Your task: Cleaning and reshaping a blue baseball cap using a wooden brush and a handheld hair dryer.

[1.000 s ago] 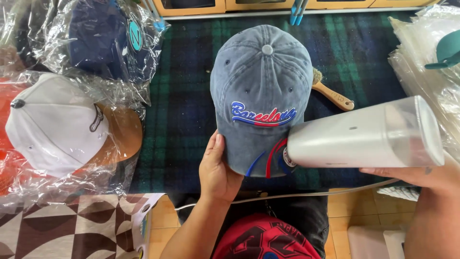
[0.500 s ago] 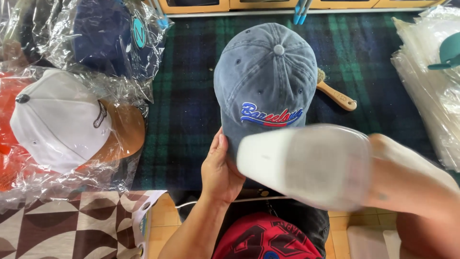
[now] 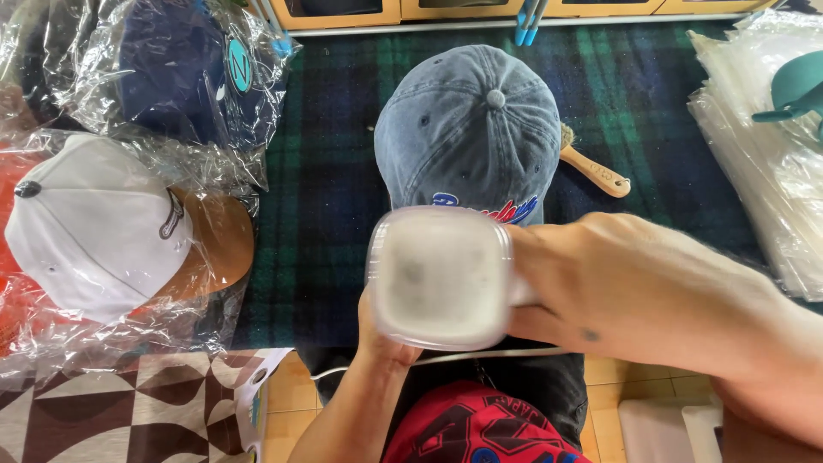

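Note:
A faded blue denim cap (image 3: 470, 129) with red and blue stitched lettering lies crown-up on a dark green plaid cloth (image 3: 326, 197). My right hand (image 3: 591, 283) grips a white handheld appliance (image 3: 439, 276), turned so its blunt square end faces the camera and covers the cap's brim. My left hand (image 3: 386, 339) is mostly hidden beneath the appliance, at the brim's near edge; whether it grips the brim cannot be seen. A thin white cord (image 3: 339, 370) runs across below the cloth's edge.
A white cap with a tan brim (image 3: 111, 227) and a navy cap (image 3: 180, 73), both in clear plastic bags, lie at left. A wooden-handled brush (image 3: 593, 170) sits right of the denim cap. A stack of clear bags (image 3: 754, 154) with a teal object is at right.
My right hand swung the white appliance from lying sideways at the right to pointing up over the cap's brim. The left hand stayed at the brim.

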